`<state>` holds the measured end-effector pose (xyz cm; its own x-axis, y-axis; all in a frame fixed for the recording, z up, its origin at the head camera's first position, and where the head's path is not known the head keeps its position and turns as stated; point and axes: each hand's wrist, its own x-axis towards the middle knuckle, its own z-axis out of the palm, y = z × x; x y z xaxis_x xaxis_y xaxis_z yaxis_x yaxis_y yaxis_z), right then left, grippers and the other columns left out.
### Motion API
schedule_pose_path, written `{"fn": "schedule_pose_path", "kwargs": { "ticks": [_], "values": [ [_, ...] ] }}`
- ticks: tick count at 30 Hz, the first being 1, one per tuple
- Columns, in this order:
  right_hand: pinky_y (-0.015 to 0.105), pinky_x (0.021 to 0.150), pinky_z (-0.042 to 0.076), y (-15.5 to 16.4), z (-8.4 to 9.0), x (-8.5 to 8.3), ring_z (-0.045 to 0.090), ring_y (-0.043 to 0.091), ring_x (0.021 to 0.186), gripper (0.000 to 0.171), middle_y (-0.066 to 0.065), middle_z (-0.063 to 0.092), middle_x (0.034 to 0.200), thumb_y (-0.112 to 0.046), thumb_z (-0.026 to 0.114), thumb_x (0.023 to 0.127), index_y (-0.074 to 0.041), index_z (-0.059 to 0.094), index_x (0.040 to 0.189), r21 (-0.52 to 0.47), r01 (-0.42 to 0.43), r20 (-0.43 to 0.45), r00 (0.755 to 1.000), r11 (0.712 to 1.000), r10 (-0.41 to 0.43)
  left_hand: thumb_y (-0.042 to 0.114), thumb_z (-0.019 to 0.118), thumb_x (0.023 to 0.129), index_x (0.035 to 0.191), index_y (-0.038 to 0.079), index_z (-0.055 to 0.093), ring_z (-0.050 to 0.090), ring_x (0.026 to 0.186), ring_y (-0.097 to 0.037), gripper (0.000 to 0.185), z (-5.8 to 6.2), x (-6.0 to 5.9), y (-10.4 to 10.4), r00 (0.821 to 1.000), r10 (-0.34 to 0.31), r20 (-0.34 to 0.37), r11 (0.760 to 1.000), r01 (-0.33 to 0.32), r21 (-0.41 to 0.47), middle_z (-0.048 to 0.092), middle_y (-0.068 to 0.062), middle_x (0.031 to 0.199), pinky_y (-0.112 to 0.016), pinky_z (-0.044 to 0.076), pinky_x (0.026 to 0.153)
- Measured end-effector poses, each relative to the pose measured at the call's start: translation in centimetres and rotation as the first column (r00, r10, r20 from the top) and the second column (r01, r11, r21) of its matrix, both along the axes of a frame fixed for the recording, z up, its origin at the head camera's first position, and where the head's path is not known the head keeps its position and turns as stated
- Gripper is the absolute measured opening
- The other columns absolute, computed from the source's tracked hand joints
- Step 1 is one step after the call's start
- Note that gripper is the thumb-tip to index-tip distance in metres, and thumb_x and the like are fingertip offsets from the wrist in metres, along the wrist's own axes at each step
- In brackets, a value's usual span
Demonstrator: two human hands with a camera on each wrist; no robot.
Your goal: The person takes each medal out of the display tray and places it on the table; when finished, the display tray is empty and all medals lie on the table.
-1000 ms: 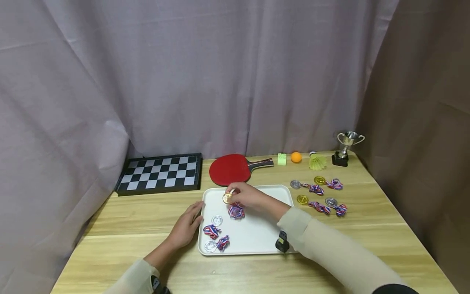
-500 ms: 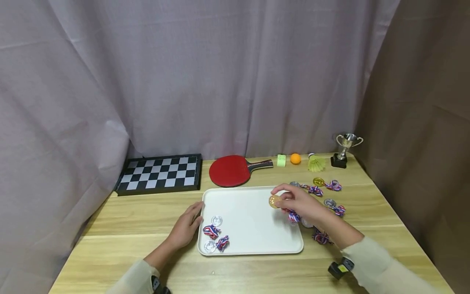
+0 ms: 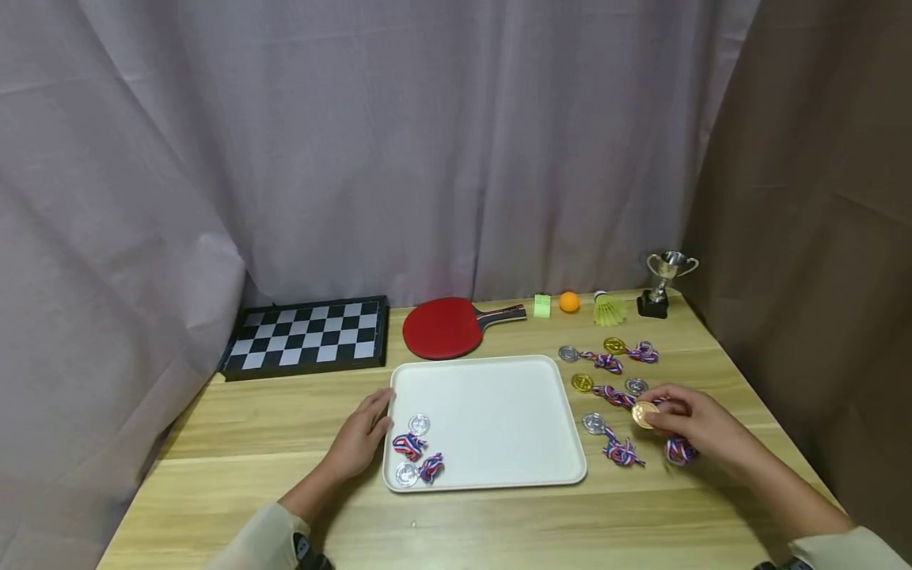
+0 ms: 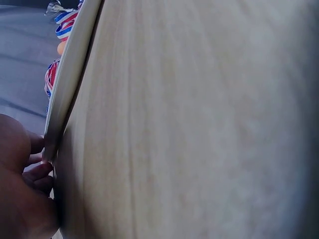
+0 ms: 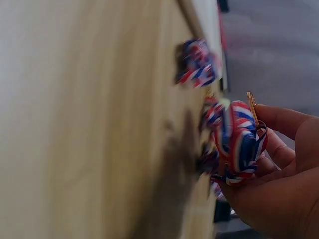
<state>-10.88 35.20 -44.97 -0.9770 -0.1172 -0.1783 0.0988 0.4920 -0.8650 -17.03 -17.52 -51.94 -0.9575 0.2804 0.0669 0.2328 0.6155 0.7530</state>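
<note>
Shifts right past white tray [image 3: 495,419], pinching gold medal [image 3: 644,415] in right hand [image 3: 701,421], resting loose left hand [image 3: 360,435] at rim; risks snagging silver medal [image 3: 594,423] with dangling ribbon [image 3: 680,451].

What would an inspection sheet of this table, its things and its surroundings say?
Surface: pale wood-grained tabletop.
Job's things: gold round medal with striped ribbon, held; white rectangular tray bearing two silver round medals; three other silver medals and two other gold medals right of it.
Clutter: black-and-white chequered board, red table-tennis bat, pale green cube, orange ball, yellow-green shuttlecock, silver trophy cup.
Hands: left hand touches the tray's left edge; right hand pinches the held medal.
Cables: nothing seen.
Surroundings: grey draped fabric; brown fabric at right.
</note>
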Motion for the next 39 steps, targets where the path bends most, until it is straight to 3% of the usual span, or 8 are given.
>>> {"fn": "schedule_pose_path", "kwargs": {
  "ticks": [7,17,32,39],
  "values": [
    [0.026,0.063,0.051,1.7,-1.8,0.7,0.062,0.011,0.074,0.035,0.007,0.071,0.090,-0.011,0.071,0.097,0.008,0.061,0.125,0.160,-0.009,-0.041,0.999,0.987,0.016,0.008,0.056,0.106,0.156,0.001,0.042,0.034,0.150,-0.041,0.053,-0.2,0.1,0.1,1.000,-0.002,-0.002,1.000,0.002,0.011,0.040,-0.021,0.161,-0.056,0.026,0.124],
    [0.025,0.060,0.043,1.7,-3.0,0.6,0.055,0.007,0.073,0.026,0.000,0.067,0.087,-0.013,0.075,0.094,-0.005,0.070,0.118,0.388,0.045,-0.150,0.989,0.920,0.014,0.009,0.056,0.106,0.156,0.001,0.042,0.034,0.150,-0.042,0.052,0.0,0.3,0.2,1.000,0.003,-0.005,1.000,-0.003,-0.006,0.040,-0.023,0.160,-0.057,0.026,0.124],
    [0.025,0.059,0.045,1.3,-3.9,0.7,0.055,0.007,0.076,0.032,0.001,0.067,0.093,-0.019,0.078,0.092,-0.005,0.074,0.120,0.397,0.076,-0.176,0.984,0.914,-0.006,0.008,0.055,0.106,0.156,0.002,0.042,0.033,0.150,-0.042,0.052,0.1,0.0,0.1,1.000,0.014,0.014,1.000,-0.014,-0.010,0.039,-0.022,0.161,-0.058,0.026,0.124],
    [0.022,0.063,0.050,1.6,-3.8,0.6,0.059,0.001,0.079,0.030,0.010,0.073,0.106,-0.015,0.077,0.092,-0.004,0.075,0.120,0.388,0.073,-0.189,0.982,0.919,0.002,0.008,0.055,0.106,0.156,0.001,0.042,0.034,0.150,-0.042,0.052,0.0,0.0,0.1,1.000,0.013,0.006,1.000,-0.013,-0.017,0.039,-0.022,0.161,-0.057,0.026,0.124]
  ]
}}
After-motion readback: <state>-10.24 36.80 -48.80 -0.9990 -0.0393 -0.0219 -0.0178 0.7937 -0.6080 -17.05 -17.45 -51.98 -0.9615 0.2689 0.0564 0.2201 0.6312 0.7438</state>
